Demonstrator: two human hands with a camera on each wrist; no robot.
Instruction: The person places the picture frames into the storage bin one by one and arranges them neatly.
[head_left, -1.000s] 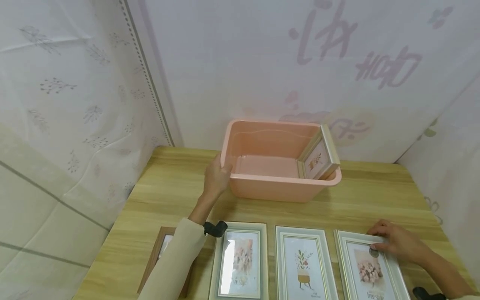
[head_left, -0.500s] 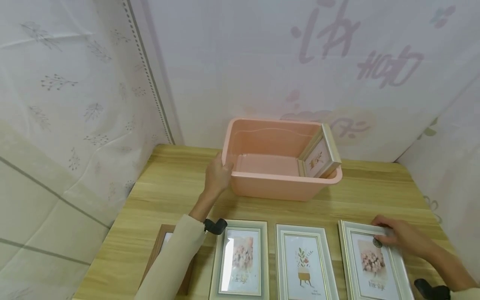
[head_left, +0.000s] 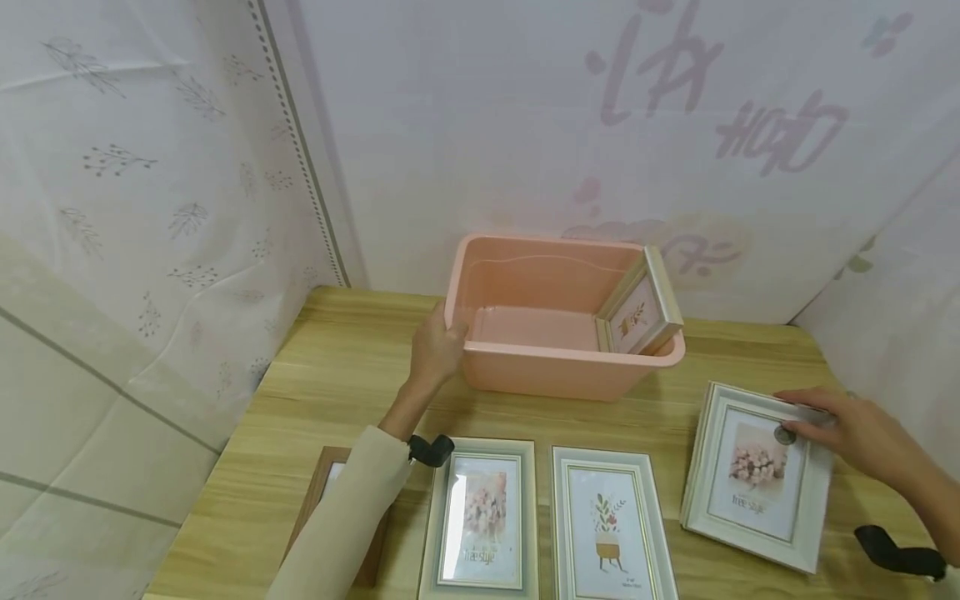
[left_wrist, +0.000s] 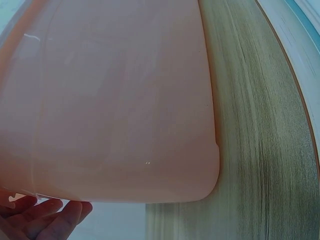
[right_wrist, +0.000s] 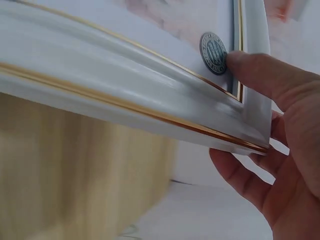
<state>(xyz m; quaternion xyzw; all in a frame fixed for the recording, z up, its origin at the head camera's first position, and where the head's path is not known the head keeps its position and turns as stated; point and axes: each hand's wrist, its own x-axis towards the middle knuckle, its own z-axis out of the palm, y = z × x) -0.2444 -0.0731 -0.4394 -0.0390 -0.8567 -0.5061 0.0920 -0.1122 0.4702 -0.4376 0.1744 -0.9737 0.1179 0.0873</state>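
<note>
My left hand [head_left: 437, 348] grips the left rim of a pink plastic bin [head_left: 543, 373]; in the left wrist view its fingers [left_wrist: 60, 220] show at the bin's edge. Inside the bin, a picture frame [head_left: 637, 317] leans against the right wall. My right hand [head_left: 862, 429] pinches a white picture frame [head_left: 757, 475] with a pink flower print by its upper right corner. The right wrist view shows the thumb on the front by a round dark sticker [right_wrist: 213, 53] and the fingers behind. This frame is raised off the table and tilted.
Two light picture frames lie on the wooden table: one with a flower print [head_left: 480, 521], one with a potted-plant print [head_left: 613, 533]. A brown frame [head_left: 306, 508] is partly hidden under the left sleeve [head_left: 348, 508]. Printed cloth [head_left: 480, 125] hangs behind the table.
My right hand has lifted the white picture frame off the table, up and slightly right, toward the bin's level. My left hand and the bin have stayed in place.
</note>
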